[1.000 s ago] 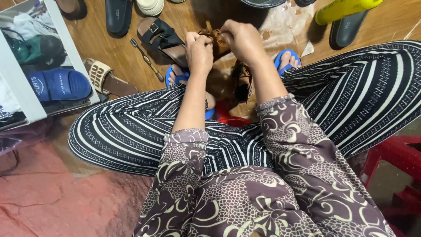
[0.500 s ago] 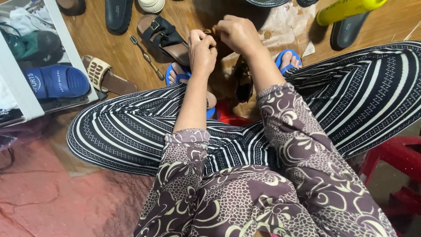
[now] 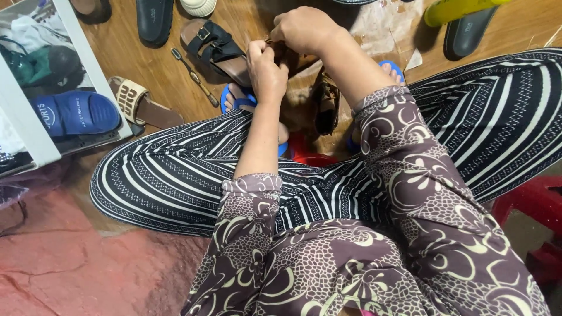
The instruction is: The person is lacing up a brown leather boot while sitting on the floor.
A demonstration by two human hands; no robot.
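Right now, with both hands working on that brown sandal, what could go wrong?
The left hand and right hand pinch the brown sandal by its upper end in mid-air; it could slip and drop onto the feet in blue slippers. The thin metal tool lies loose on the wooden floor, easy to knock or step on.

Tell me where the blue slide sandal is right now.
In the head view, the blue slide sandal lies at the far left inside a white shelf, just left of the beige strapped sandal on the wooden floor.
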